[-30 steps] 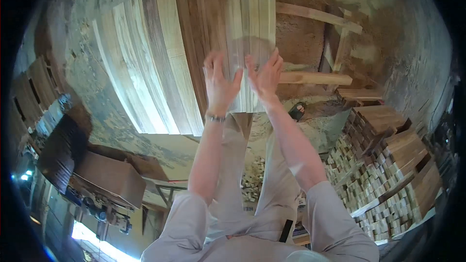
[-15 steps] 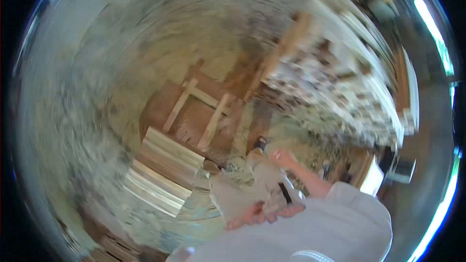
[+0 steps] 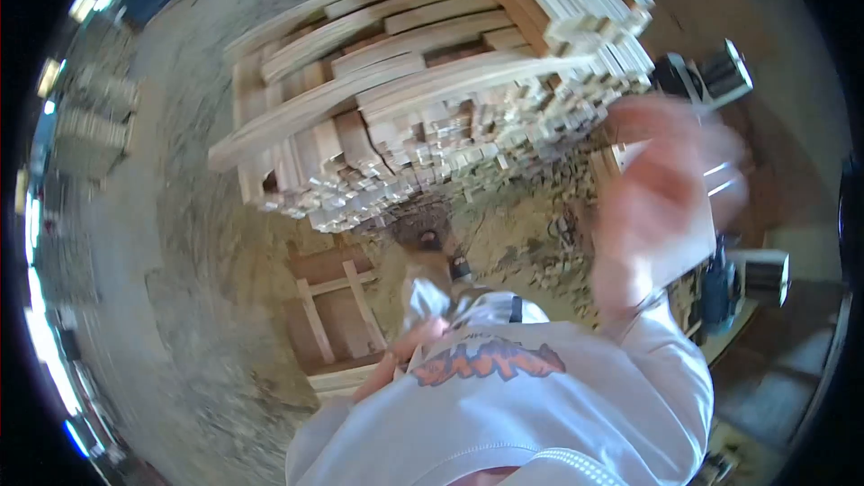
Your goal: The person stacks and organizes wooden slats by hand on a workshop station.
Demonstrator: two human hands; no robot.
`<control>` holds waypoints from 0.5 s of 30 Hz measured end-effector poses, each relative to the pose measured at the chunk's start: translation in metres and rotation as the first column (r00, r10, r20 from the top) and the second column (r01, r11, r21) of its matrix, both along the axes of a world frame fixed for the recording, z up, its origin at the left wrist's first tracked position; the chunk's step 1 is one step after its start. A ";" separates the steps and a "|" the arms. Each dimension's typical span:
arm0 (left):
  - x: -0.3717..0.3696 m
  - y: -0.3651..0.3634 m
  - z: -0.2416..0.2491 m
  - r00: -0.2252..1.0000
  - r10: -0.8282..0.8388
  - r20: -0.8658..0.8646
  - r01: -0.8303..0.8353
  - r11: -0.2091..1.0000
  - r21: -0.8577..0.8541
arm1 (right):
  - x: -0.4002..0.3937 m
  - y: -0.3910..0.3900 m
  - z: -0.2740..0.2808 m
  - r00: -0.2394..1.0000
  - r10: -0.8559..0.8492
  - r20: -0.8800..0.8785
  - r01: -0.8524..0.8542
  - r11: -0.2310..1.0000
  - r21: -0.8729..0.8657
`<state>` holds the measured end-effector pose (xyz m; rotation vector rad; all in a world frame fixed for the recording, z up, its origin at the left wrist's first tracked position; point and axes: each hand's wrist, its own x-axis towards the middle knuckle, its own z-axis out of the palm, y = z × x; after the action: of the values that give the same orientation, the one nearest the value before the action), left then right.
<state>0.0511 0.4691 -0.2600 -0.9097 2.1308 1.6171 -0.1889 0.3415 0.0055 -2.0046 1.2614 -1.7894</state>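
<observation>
My right hand (image 3: 657, 184) is raised at the right side, in front of a pale flat surface and a machine. Motion smears its fingers, so I cannot make out whether it is open or holds anything. My left hand (image 3: 423, 335) is low at my waist, by the edge of my white printed shirt (image 3: 490, 362). Its fingers are small and partly hidden. Nearest ahead of me stands a big stack of wooden strips (image 3: 405, 108), with the cut ends facing me.
A wooden frame of pale battens (image 3: 335, 284) lies on a brown board on the floor, with pale boards (image 3: 346, 380) just below it. Wood scraps (image 3: 549, 252) litter the floor near my feet. At right is a grey box-like device (image 3: 760, 274). More stacks (image 3: 94, 130) stand far left.
My view has swung right, bringing the wood stack to the centre and the frame lower. My right hand has risen from beside my leg; my left remains near my waist.
</observation>
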 end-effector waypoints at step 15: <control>-0.299 -0.406 0.207 0.899 0.040 -0.436 -0.438 0.113 -0.892 | -0.191 -0.017 0.045 0.772 -0.634 0.041 0.551 0.637 -0.539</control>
<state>-0.2484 0.0632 -0.0526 -1.4466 3.4550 0.0247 -0.3799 0.3250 0.0502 -2.1764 1.8112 -2.5681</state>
